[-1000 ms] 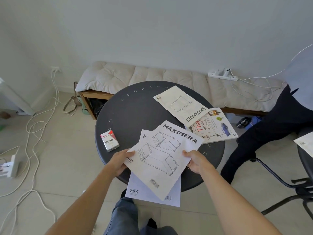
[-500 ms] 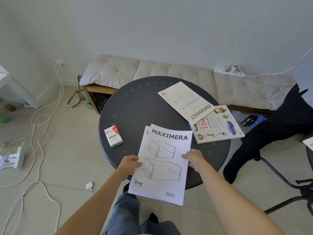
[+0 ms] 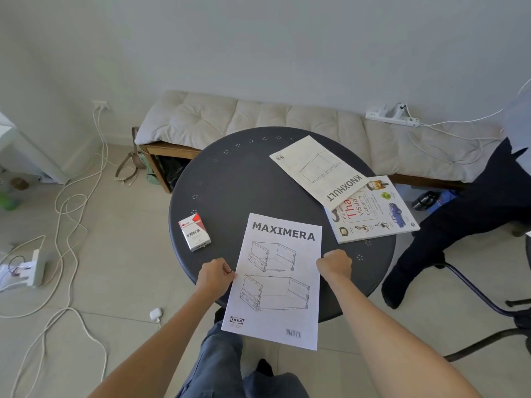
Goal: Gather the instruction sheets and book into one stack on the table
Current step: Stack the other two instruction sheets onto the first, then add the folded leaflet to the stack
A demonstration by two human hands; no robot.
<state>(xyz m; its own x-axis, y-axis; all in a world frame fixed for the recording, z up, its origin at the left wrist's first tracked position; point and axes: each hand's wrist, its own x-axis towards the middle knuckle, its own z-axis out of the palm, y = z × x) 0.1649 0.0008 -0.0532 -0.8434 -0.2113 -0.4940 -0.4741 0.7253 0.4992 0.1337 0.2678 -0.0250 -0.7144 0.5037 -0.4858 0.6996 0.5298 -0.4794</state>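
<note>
1. The MAXIMERA sheets (image 3: 277, 278) are gripped at their side edges by the left hand (image 3: 215, 275) and right hand (image 3: 334, 265), overhanging the surface's (image 3: 244, 179) near edge.
2. The KNOXHULT sheet (image 3: 316, 168) is laid at far right, overlapping the book (image 3: 373, 214).

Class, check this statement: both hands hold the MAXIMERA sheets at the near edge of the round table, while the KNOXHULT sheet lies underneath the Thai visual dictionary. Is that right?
Not quite. The head view shows the KNOXHULT sheet lying on top of the Thai visual dictionary, overlapping its far corner, not underneath. The rest stands: the left hand and right hand hold the MAXIMERA sheets at the round table's near edge.
</note>
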